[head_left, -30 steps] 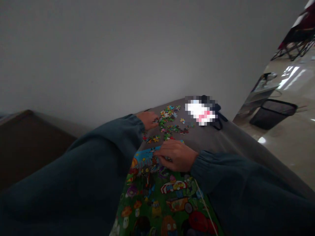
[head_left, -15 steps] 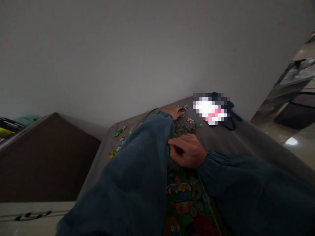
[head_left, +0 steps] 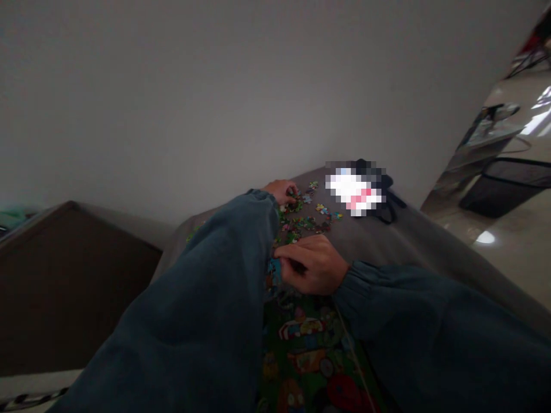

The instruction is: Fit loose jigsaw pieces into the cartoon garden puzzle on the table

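Note:
Small jigsaw puzzle pieces [head_left: 307,222] in mixed colours lie scattered over the grey cloth. At their far side, my left hand [head_left: 280,190] has its fingers curled down with the tips closed at a puzzle piece [head_left: 294,202]. My right hand [head_left: 313,265] is closer to me, thumb and forefinger pressed together beside my left sleeve; whatever they hold is hidden. Under and in front of it lies a colourful cartoon puzzle picture [head_left: 307,361], mostly green, with a blue part [head_left: 272,268] by the fingertips. My left forearm covers much of its left side.
A phone-like bright object [head_left: 355,192], blurred out, lies at the back right beside a dark strap [head_left: 390,213]. A plain wall [head_left: 241,103] rises behind the grey cloth surface [head_left: 379,246]. A brown panel [head_left: 73,287] stands left; a dark bin [head_left: 491,189] is at the right.
My left hand has drawn back leftward from the far pieces, and its fingers have curled. The right hand keeps its pinch. The whole view has shifted slightly to the right.

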The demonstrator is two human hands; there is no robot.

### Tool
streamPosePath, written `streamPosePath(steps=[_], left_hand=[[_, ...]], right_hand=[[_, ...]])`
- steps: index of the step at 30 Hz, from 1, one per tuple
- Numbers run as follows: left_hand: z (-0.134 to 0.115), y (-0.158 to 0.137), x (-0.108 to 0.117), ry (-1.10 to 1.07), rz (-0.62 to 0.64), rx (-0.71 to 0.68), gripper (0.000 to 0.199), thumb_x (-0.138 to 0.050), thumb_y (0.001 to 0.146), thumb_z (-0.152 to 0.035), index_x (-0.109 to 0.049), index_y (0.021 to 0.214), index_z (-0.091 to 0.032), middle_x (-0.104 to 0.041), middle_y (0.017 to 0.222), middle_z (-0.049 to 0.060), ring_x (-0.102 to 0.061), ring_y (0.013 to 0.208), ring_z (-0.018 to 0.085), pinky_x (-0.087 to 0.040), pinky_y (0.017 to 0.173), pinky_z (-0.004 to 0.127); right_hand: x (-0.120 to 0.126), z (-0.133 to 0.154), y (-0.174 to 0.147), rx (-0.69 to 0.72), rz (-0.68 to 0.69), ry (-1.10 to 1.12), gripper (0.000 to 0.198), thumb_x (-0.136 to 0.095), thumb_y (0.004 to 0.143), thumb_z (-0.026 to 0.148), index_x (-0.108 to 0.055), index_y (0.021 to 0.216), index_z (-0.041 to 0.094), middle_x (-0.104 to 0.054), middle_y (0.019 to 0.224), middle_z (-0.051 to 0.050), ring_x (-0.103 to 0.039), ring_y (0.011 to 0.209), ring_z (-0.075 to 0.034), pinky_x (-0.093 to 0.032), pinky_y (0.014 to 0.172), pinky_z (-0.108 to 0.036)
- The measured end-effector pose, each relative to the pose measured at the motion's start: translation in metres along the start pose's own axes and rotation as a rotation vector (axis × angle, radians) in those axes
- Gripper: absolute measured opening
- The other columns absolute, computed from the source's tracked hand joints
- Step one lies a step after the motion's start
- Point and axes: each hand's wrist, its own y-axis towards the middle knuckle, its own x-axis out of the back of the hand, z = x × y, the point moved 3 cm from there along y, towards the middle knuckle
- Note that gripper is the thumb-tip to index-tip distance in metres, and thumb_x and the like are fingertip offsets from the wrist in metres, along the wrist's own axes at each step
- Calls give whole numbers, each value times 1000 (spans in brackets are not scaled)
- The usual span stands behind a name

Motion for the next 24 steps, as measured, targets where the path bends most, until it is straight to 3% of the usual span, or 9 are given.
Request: streamPosePath(steps=[11,19,24], left_hand=[[30,1,27,-196,-46,102,42,-63,102,-42,-62,136,-17,-69,130,12,-70,109,25,-61,94,47],[15,25,-1,-133,78,162,39,-69,98,-39,-66,129,-16,-68,130,11,-68,113,27,-60,96,48],[12,28,-5,-148,114,199,35,-69,99,-40,-67,124,-15,-70,122,10,-70,104,24,-62,89,44]], right_hand=[[-4,-4,-2,4,33,28,19,-52,92,16,-71,91,18,-64,56,6,-51,44,-9,-37,49,-25],[-9,-7,-6,4,116,-12,18,-52,93,18,-70,94,18,-62,55,5,-52,46,-9,-35,52,-25],[-10,-7,-6,-2,132,-28,18,-51,94,20,-69,94,19,-62,56,5,-53,47,-10,-35,51,-26]])
